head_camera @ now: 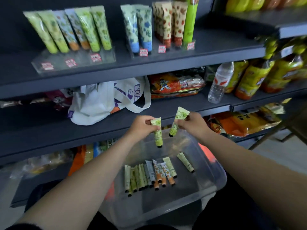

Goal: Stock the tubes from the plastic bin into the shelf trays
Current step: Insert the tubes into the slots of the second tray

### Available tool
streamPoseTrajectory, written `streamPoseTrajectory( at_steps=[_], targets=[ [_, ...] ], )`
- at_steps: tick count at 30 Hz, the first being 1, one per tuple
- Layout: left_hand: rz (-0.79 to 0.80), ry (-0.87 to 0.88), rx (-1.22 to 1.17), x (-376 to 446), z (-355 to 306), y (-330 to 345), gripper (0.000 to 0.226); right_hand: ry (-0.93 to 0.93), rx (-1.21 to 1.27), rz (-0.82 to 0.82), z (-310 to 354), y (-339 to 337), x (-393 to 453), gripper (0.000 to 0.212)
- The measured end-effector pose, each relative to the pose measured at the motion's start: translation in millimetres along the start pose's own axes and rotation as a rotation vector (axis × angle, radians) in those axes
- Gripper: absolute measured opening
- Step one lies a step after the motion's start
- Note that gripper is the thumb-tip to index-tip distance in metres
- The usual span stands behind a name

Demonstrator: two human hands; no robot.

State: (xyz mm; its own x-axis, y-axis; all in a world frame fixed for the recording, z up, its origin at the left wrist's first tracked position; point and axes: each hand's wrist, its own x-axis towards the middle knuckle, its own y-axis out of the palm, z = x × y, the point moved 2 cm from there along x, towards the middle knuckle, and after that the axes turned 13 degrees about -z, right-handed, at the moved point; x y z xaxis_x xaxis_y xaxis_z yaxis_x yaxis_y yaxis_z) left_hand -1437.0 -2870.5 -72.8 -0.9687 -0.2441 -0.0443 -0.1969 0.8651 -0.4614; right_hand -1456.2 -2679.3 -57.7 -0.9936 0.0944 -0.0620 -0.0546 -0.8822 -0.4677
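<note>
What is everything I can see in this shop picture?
Tubes held: two, green-patterned, above the bin, caps down.
Tubes in bin: about a dozen, green, grey-blue and orange, lying on its floor.
Plastic bin: one, clear, below the hands.
Tubes in shelf trays: several, green, blue, orange, brown, standing on the top shelf.
Tote bag: one, white, middle shelf.
Snack packs: several, orange-red, middle shelf.
Water bottle: one, clear, leaning, middle shelf.
Drink bottles: several, yellow-orange, right.
Left hand: fingers pinch one tube.
Right hand: fingers pinch the other.

"咸" on white tote bag (99, 103)
</note>
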Motion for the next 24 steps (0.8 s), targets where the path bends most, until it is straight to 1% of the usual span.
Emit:
streamPoseTrajectory(
  at_steps=[1,3,5,6,8,10,14,16,18,19,20,22,23,24],
  targets=[
    [-0.004,0.020,0.000,-0.2,-13.6,-8.3,0.015,-0.033,-0.005,-0.008,15.9,-6.2,0.1,0.024],
    [-0.011,0.073,0.026,-2.0,-41.9,-27.6,0.016,-0.122,-0.009,-0.002,49.0,-16.0,0.8,0.023],
    [-0.006,0.156,0.048,-3.5,-71.0,-49.9,0.016,-0.219,-0.030,0.005,84.6,-24.3,0.3,0.031],
    [-0.006,0.194,0.055,-4.0,-86.0,-62.6,0.016,-0.270,-0.034,0.003,102.7,-28.1,0.6,0.029],
    [-0.028,0.239,0.054,-4.7,-114.1,-92.1,0.014,-0.358,-0.034,0.005,144.2,-35.6,-1.9,0.018],
    [-0.075,0.259,0.043,-5.2,-139.2,-123.7,0.014,-0.440,-0.011,0.000,186.5,-40.0,-0.6,0.016],
    [-0.200,0.277,0.034,-4.2,-174.1,-180.6,0.015,-0.574,-0.050,-0.013,260.9,-38.5,6.9,0.033],
    [-0.272,0.273,0.032,1.3,-184.6,-206.9,0.014,-0.599,-0.041,-0.007,292.0,-32.5,11.0,0.046],
    [-0.359,0.275,0.066,11.5,-192.3,-232.0,0.019,-0.608,-0.026,-0.001,318.8,-24.7,16.0,0.056],
    [-0.401,0.270,0.085,17.8,-195.1,-242.7,0.020,-0.605,-0.027,0.008,330.2,-19.6,19.1,0.055],
    [-0.444,0.268,0.097,24.1,-197.3,-251.9,0.019,-0.607,-0.036,0.015,340.3,-14.0,21.4,0.048],
    [-0.525,0.270,0.128,36.4,-200.6,-264.9,0.020,-0.617,-0.081,0.018,355.2,-0.4,25.5,0.024],
    [-0.559,0.273,0.148,42.9,-200.4,-268.3,0.020,-0.621,-0.103,0.018,359.7,7.5,27.9,0.017],
    [-0.592,0.275,0.165,48.6,-200.2,-270.0,0.019,-0.621,-0.127,0.014,362.8,16.0,30.0,0.015]
  ],
)
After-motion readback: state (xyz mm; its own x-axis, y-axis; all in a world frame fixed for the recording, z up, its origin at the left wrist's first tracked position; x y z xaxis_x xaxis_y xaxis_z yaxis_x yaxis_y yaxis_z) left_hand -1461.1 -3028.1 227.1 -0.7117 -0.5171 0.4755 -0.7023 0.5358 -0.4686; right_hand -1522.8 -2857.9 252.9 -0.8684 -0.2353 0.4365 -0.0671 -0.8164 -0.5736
